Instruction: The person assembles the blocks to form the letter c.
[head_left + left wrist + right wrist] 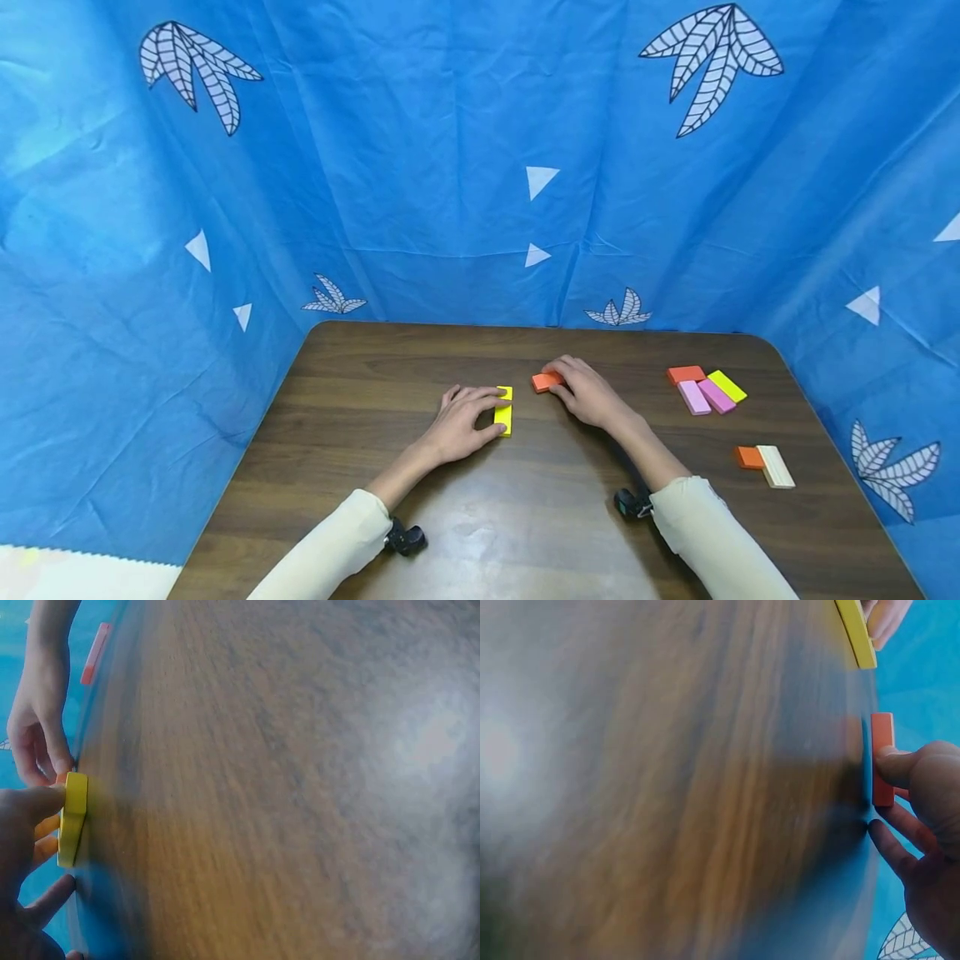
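Observation:
My left hand (467, 419) pinches a flat yellow block (504, 410) that lies on the dark wooden table (450, 517), a finger at its far end and the thumb at its near end. In the left wrist view the yellow block (72, 817) sits between my fingertips. My right hand (585, 392) grips an orange block (545, 382) lying on the table just right of the yellow one. The right wrist view shows the orange block (883, 757) under my thumb and fingers, with the yellow block (855, 634) beyond it.
At the right of the table lie an orange block (686, 374), two pink blocks (705, 397) and a yellow-green block (727, 386) in a cluster. Nearer the front right are a small orange block (748, 457) and a cream block (776, 467). Blue cloth walls (480, 167) surround the table.

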Action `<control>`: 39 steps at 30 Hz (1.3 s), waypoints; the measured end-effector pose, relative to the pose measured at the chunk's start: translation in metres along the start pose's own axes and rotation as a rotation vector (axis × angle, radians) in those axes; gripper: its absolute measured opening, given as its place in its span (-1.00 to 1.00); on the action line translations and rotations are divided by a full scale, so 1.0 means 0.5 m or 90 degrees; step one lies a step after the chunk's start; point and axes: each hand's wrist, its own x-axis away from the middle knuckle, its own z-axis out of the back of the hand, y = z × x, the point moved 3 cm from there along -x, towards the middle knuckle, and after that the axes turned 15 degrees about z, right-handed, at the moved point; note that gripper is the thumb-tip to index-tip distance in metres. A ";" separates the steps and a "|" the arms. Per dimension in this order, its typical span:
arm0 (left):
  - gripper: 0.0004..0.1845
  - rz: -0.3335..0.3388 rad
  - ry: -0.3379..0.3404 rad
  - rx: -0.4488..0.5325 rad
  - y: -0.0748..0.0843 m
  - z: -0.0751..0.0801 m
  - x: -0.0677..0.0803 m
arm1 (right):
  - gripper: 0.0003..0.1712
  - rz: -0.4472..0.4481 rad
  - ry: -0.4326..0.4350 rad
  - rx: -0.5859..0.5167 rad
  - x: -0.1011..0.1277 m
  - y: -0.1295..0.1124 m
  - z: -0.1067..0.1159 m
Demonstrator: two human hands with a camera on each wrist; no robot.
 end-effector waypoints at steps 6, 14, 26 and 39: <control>-0.50 -0.010 -0.011 0.011 0.000 -0.003 -0.005 | -0.67 0.007 -0.014 -0.004 -0.021 -0.003 -0.005; -0.50 -0.017 -0.011 0.016 -0.006 0.000 -0.005 | -0.68 0.016 -0.037 -0.005 -0.053 -0.010 -0.019; -0.53 -0.017 -0.016 0.018 -0.003 0.003 -0.006 | -0.69 0.056 -0.055 -0.005 -0.086 -0.024 -0.030; -0.52 -0.010 -0.025 0.024 -0.004 0.005 -0.007 | -0.64 0.062 -0.050 0.003 -0.102 -0.031 -0.042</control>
